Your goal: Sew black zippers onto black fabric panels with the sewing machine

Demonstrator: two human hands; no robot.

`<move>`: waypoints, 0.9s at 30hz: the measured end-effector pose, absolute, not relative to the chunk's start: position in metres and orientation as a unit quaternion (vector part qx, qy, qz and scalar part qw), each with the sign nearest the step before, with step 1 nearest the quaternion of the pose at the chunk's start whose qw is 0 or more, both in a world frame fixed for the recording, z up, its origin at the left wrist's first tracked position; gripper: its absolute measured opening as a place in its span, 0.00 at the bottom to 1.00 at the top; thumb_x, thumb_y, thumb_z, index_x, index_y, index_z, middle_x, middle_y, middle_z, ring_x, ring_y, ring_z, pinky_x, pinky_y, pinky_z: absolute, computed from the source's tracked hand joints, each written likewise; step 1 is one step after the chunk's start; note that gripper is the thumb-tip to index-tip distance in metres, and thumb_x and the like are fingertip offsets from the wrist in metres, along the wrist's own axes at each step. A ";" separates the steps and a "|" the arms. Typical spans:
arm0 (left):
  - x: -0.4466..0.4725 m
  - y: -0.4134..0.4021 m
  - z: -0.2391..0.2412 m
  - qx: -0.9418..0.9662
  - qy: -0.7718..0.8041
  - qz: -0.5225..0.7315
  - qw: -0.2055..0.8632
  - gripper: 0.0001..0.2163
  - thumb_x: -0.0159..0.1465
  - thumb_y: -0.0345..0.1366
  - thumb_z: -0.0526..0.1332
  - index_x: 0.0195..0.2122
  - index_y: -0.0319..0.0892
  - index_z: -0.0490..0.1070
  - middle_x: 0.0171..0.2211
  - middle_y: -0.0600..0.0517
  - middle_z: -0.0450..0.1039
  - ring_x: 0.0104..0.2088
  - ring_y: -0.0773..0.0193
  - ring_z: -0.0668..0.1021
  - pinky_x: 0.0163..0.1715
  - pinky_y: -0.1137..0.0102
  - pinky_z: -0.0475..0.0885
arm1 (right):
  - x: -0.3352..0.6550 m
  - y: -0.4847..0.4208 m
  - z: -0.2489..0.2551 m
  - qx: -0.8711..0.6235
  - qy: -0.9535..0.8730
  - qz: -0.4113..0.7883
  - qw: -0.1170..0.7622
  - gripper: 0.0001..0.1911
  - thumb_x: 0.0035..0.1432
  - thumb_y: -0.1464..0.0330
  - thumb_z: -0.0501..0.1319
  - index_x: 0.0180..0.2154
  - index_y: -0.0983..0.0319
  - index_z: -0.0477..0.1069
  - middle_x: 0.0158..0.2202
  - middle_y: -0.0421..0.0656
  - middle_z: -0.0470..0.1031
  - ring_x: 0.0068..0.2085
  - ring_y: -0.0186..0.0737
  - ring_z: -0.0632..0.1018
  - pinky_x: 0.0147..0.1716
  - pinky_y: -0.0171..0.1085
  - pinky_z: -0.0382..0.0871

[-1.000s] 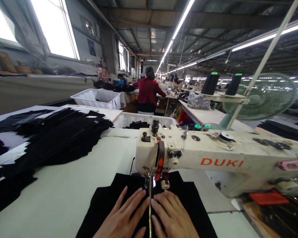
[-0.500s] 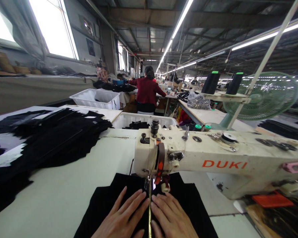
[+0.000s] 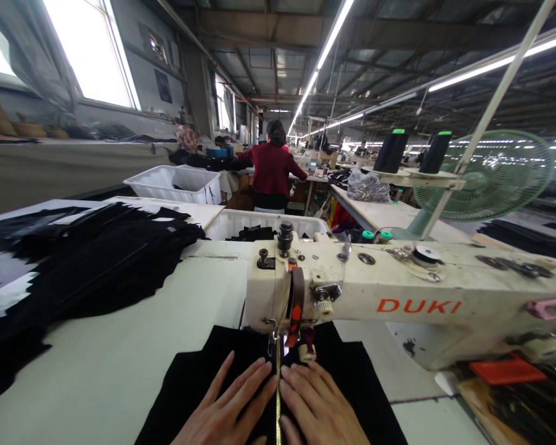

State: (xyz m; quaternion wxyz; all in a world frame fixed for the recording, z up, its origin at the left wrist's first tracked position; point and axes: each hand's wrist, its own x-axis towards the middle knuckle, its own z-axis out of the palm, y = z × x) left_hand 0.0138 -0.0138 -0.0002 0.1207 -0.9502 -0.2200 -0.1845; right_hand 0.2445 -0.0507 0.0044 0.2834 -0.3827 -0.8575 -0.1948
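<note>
Black fabric (image 3: 180, 383) lies flat on the table beneath the head of a sewing machine (image 3: 352, 278). Down its middle runs a gold-coloured zipper (image 3: 278, 395), leading up to the presser foot. My left hand (image 3: 231, 402) rests flat on the fabric left of the zipper, fingers spread and pointing at the foot. On the other side, my right hand (image 3: 319, 405) lies flat with its fingers stretched out close to the zipper. The needle area is partly hidden by the machine head.
A pile of black cut pieces (image 3: 97, 259) covers the table's left side. Behind the machine stand white bins (image 3: 171, 184), thread cones (image 3: 391, 153) and a green fan (image 3: 486, 176). A red tray (image 3: 507, 369) sits at right. A person in a dark red top (image 3: 273, 168) works further ahead.
The view has shifted very slightly. Both hands stay flat on the fabric in nearly the same place beside the zipper. The person ahead has moved their arms a little.
</note>
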 end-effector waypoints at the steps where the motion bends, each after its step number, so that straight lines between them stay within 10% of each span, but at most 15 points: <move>1: 0.013 -0.015 0.000 -0.951 -0.221 -0.185 0.115 0.26 0.72 0.41 0.56 0.69 0.44 0.56 0.61 0.48 0.68 0.59 0.56 0.73 0.60 0.60 0.69 | 0.244 -0.051 0.005 -0.383 -0.858 -0.193 0.283 0.13 0.69 0.67 0.55 0.48 0.63 0.75 0.47 0.41 0.82 0.45 0.39 0.82 0.51 0.36 0.76; 27: 0.024 -0.011 0.028 -0.942 -0.259 -0.124 0.175 0.25 0.64 0.36 0.60 0.62 0.35 0.66 0.60 0.44 0.69 0.58 0.51 0.75 0.53 0.50 0.72 | 0.237 -0.035 0.016 -0.409 -0.845 -0.139 0.315 0.15 0.65 0.71 0.55 0.52 0.65 0.72 0.48 0.46 0.81 0.46 0.43 0.82 0.54 0.41 0.74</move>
